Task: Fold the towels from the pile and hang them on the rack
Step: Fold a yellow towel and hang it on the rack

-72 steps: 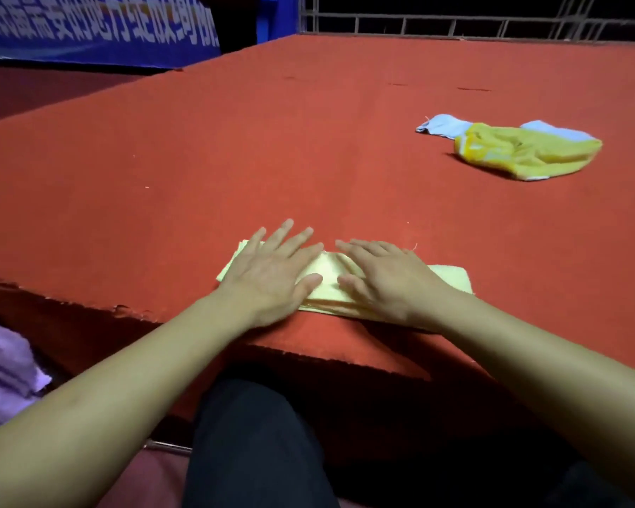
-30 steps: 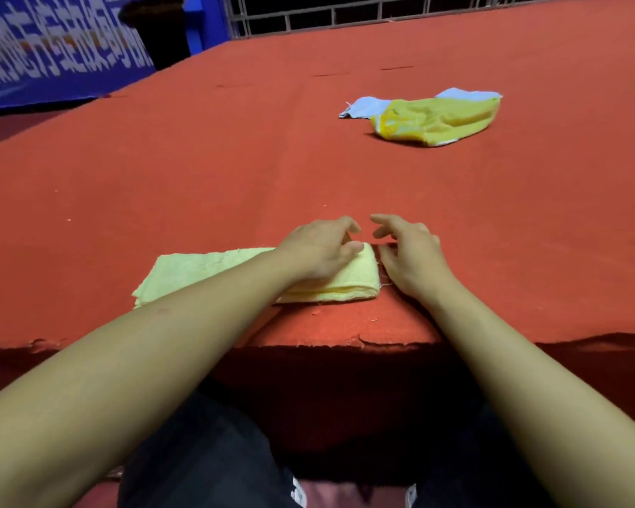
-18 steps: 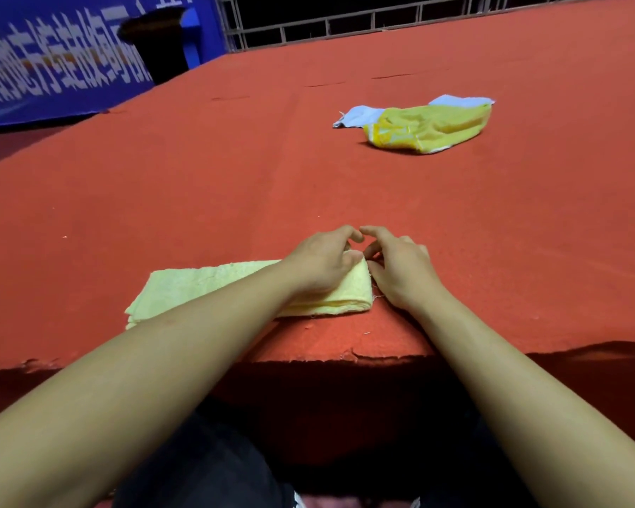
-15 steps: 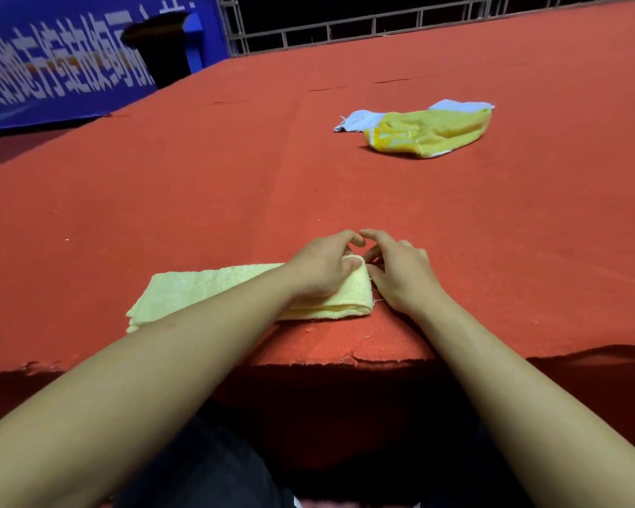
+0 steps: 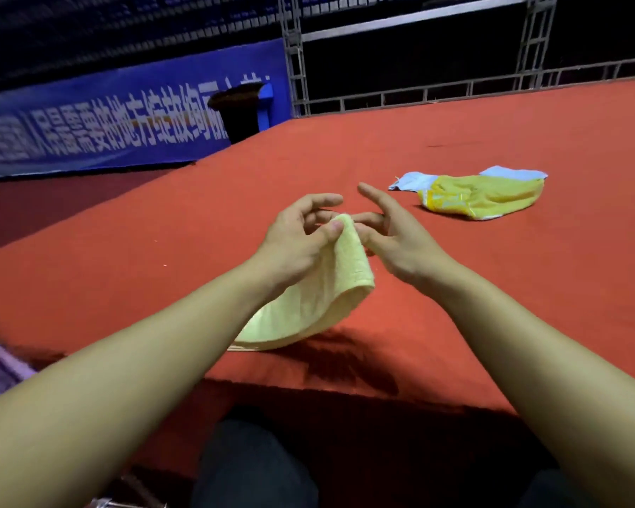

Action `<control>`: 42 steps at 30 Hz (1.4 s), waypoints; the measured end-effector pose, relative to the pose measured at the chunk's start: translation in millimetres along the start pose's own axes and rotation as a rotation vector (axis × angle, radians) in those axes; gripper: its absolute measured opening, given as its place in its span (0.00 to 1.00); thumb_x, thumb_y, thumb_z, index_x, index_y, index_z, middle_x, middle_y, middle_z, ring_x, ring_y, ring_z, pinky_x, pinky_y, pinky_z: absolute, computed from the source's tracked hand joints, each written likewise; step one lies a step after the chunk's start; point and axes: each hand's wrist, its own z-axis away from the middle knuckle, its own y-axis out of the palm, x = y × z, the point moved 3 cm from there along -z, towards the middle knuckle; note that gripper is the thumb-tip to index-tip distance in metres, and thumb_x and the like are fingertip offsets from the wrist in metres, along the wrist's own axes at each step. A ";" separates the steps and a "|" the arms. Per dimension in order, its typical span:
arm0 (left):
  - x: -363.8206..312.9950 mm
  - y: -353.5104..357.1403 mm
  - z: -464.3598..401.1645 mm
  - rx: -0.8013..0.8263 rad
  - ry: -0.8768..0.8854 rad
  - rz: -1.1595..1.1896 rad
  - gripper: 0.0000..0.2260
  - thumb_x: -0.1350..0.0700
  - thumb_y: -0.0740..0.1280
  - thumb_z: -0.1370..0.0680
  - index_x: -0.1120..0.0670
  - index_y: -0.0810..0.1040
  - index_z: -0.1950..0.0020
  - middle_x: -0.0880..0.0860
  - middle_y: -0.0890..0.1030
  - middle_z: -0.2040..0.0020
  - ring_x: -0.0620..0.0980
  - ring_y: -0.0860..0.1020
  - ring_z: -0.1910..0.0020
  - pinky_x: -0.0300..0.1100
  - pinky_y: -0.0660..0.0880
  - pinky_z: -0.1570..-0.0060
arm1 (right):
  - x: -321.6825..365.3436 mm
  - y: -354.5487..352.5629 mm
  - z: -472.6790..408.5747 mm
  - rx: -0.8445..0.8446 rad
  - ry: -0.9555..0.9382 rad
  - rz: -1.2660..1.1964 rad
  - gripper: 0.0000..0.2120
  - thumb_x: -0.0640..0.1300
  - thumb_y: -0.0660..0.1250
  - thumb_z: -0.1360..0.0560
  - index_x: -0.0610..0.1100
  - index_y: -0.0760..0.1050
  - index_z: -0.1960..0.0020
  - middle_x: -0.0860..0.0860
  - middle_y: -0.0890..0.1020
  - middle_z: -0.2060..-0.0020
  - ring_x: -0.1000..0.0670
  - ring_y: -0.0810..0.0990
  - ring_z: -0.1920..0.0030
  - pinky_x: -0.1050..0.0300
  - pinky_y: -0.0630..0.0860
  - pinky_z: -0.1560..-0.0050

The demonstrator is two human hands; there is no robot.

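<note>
Both forearms are bare, no sleeves, watch or rings showing on the left hand or right hand; dark trousers at 6 o'clock.

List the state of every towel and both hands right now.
Pale yellow towel: folded, one end lifted, far end on the red table.
Left hand: pinches the towel's raised end.
Right hand: open, fingers by the raised end.
Bright yellow towel: crumpled, lying on the blue towel.
Blue towel: unfolded, partly covered.
</note>
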 end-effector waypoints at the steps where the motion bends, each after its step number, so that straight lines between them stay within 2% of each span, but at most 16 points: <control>1: -12.0 -15.7 3.3 -0.034 0.013 0.001 0.12 0.57 0.70 0.23 0.47 0.77 0.40 0.50 0.82 0.50 0.48 0.81 0.50 0.43 0.78 0.47 | 16.5 8.4 -9.8 0.040 -0.017 -0.004 0.29 0.40 0.65 0.20 0.45 0.58 0.23 0.56 0.84 0.54 0.60 0.81 0.53 0.58 0.74 0.46; 3: -37.1 -46.8 13.8 -0.108 0.030 -0.015 0.12 0.59 0.69 0.22 0.47 0.77 0.40 0.51 0.81 0.49 0.49 0.80 0.48 0.43 0.76 0.47 | 53.0 27.7 -25.0 0.108 -0.086 0.018 0.27 0.39 0.66 0.21 0.44 0.60 0.24 0.56 0.83 0.58 0.63 0.80 0.57 0.63 0.73 0.50; 6: -75.1 -88.6 36.9 -0.220 0.050 -0.058 0.12 0.60 0.68 0.21 0.45 0.77 0.41 0.53 0.82 0.45 0.53 0.81 0.43 0.47 0.77 0.43 | 106.9 58.6 -40.4 0.190 -0.188 0.041 0.24 0.38 0.66 0.21 0.43 0.64 0.27 0.53 0.82 0.58 0.62 0.80 0.59 0.66 0.74 0.53; 9: -106.4 -120.5 71.3 -0.346 0.066 -0.075 0.12 0.61 0.67 0.20 0.45 0.77 0.42 0.51 0.83 0.45 0.53 0.81 0.42 0.52 0.76 0.37 | 151.6 90.0 -45.3 0.291 -0.278 0.053 0.24 0.37 0.67 0.21 0.43 0.65 0.28 0.51 0.83 0.59 0.61 0.80 0.59 0.65 0.74 0.53; 13: -141.5 -145.6 129.7 -0.515 0.085 -0.108 0.11 0.60 0.67 0.20 0.45 0.77 0.43 0.52 0.83 0.45 0.53 0.81 0.43 0.54 0.75 0.37 | 199.7 131.3 -33.3 0.448 -0.359 0.032 0.24 0.38 0.67 0.22 0.46 0.66 0.28 0.52 0.83 0.59 0.59 0.81 0.58 0.64 0.75 0.52; 16: -156.9 -154.5 176.0 -0.627 0.075 -0.139 0.10 0.59 0.67 0.21 0.46 0.77 0.42 0.53 0.83 0.46 0.54 0.81 0.43 0.55 0.76 0.37 | 220.3 160.3 -12.6 0.563 -0.359 -0.057 0.23 0.38 0.67 0.21 0.48 0.67 0.28 0.53 0.82 0.61 0.55 0.80 0.58 0.58 0.76 0.53; 19: -162.4 -157.8 223.4 -0.702 0.041 -0.172 0.11 0.53 0.69 0.25 0.45 0.77 0.43 0.50 0.84 0.50 0.51 0.82 0.47 0.51 0.77 0.41 | 226.4 188.7 16.0 0.704 -0.334 -0.166 0.23 0.38 0.67 0.22 0.49 0.68 0.29 0.48 0.81 0.60 0.47 0.80 0.56 0.50 0.77 0.48; 21: -162.2 -159.5 257.6 -0.738 0.010 -0.170 0.11 0.56 0.69 0.24 0.47 0.77 0.43 0.47 0.82 0.54 0.47 0.81 0.51 0.45 0.78 0.45 | 227.2 209.7 39.0 0.787 -0.322 -0.214 0.23 0.40 0.69 0.24 0.50 0.70 0.31 0.46 0.82 0.58 0.43 0.81 0.54 0.45 0.77 0.46; 24: -163.8 -162.1 311.2 -0.779 -0.050 -0.172 0.10 0.63 0.66 0.20 0.51 0.76 0.43 0.49 0.79 0.56 0.45 0.78 0.56 0.37 0.77 0.53 | 227.2 247.2 74.9 0.863 -0.263 -0.314 0.24 0.42 0.70 0.27 0.48 0.71 0.33 0.45 0.80 0.61 0.46 0.79 0.59 0.49 0.77 0.52; 28: -175.4 -170.1 384.2 -0.883 -0.145 -0.192 0.10 0.66 0.64 0.20 0.54 0.75 0.44 0.47 0.80 0.60 0.42 0.79 0.61 0.34 0.77 0.60 | 236.3 307.2 115.8 1.025 -0.258 -0.384 0.20 0.34 0.68 0.24 0.49 0.72 0.35 0.46 0.79 0.64 0.48 0.76 0.62 0.52 0.74 0.58; 32: -210.4 -178.6 450.3 -0.979 -0.219 -0.265 0.10 0.66 0.65 0.21 0.55 0.76 0.42 0.52 0.80 0.56 0.42 0.80 0.57 0.33 0.76 0.60 | 271.0 354.7 154.5 1.194 -0.308 -0.438 0.19 0.34 0.67 0.23 0.50 0.72 0.37 0.48 0.79 0.65 0.51 0.75 0.64 0.59 0.74 0.62; 36: -252.6 -207.9 482.9 -1.076 -0.257 -0.336 0.11 0.63 0.66 0.21 0.54 0.76 0.41 0.53 0.82 0.53 0.44 0.81 0.55 0.36 0.77 0.58 | 318.5 396.7 165.5 1.177 -0.428 -0.436 0.19 0.33 0.66 0.22 0.49 0.72 0.36 0.55 0.80 0.68 0.57 0.77 0.66 0.61 0.75 0.61; 38: -270.2 -229.8 489.7 -1.110 -0.283 -0.415 0.11 0.63 0.66 0.21 0.54 0.76 0.41 0.51 0.83 0.55 0.42 0.81 0.56 0.35 0.76 0.58 | 342.2 414.9 159.7 1.131 -0.528 -0.376 0.20 0.34 0.66 0.23 0.49 0.70 0.34 0.56 0.81 0.68 0.60 0.77 0.65 0.64 0.72 0.58; 39: -277.4 -241.3 492.2 -1.118 -0.311 -0.484 0.10 0.62 0.67 0.21 0.53 0.77 0.41 0.49 0.83 0.57 0.42 0.81 0.57 0.35 0.76 0.55 | 352.4 422.8 154.7 1.107 -0.587 -0.321 0.20 0.36 0.66 0.23 0.50 0.69 0.34 0.57 0.82 0.67 0.61 0.77 0.65 0.66 0.71 0.59; 41: -288.2 -263.7 494.6 -1.118 -0.402 -0.656 0.10 0.60 0.70 0.22 0.51 0.78 0.43 0.48 0.84 0.59 0.43 0.79 0.58 0.37 0.73 0.52 | 368.6 435.5 142.8 1.057 -0.669 -0.197 0.23 0.40 0.67 0.23 0.53 0.67 0.31 0.56 0.84 0.63 0.59 0.78 0.65 0.64 0.73 0.63; 42: -290.7 -275.4 494.1 -1.111 -0.447 -0.722 0.10 0.59 0.71 0.23 0.51 0.78 0.43 0.49 0.84 0.59 0.43 0.78 0.59 0.35 0.72 0.57 | 374.5 442.3 136.3 1.044 -0.690 -0.148 0.25 0.42 0.68 0.24 0.53 0.66 0.29 0.55 0.85 0.61 0.56 0.80 0.63 0.61 0.75 0.63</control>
